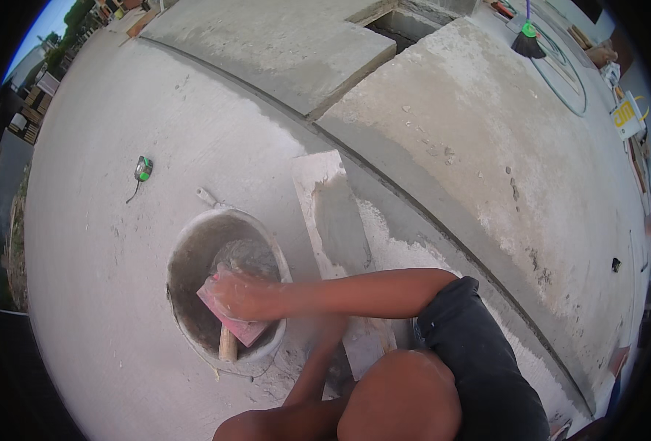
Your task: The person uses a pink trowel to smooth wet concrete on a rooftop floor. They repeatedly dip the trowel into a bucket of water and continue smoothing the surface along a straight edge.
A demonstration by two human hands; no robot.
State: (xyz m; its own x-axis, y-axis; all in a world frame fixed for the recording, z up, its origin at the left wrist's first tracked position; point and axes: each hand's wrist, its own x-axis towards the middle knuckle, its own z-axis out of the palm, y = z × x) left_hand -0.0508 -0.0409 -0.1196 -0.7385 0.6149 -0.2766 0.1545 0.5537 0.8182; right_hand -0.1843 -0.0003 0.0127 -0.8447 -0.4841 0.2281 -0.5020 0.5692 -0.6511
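Note:
My right hand [239, 295], smeared with grey mortar, is closed on a pink rectangular float [246, 332] inside the round bucket [182, 253]. Wet grey mortar [246, 255] lies in the bucket beyond the hand. A wooden tool handle [228, 345] leans on the near rim, its head hidden under the float. At the far rim a mortar-caked handle [206, 196] sticks out. A limb, seemingly my left forearm [312, 375], passes beneath my right forearm; the hand there is hidden. A mortar-smeared board [334, 213] lies just right of the bucket, running under my right arm.
A green and black tape measure [143, 169] lies on the concrete at left. A narrow groove [421, 209] crosses the floor diagonally, with a square opening [406, 29] beyond it. A broom [528, 42], a hose [577, 103] and a white bucket [627, 117] stand far right.

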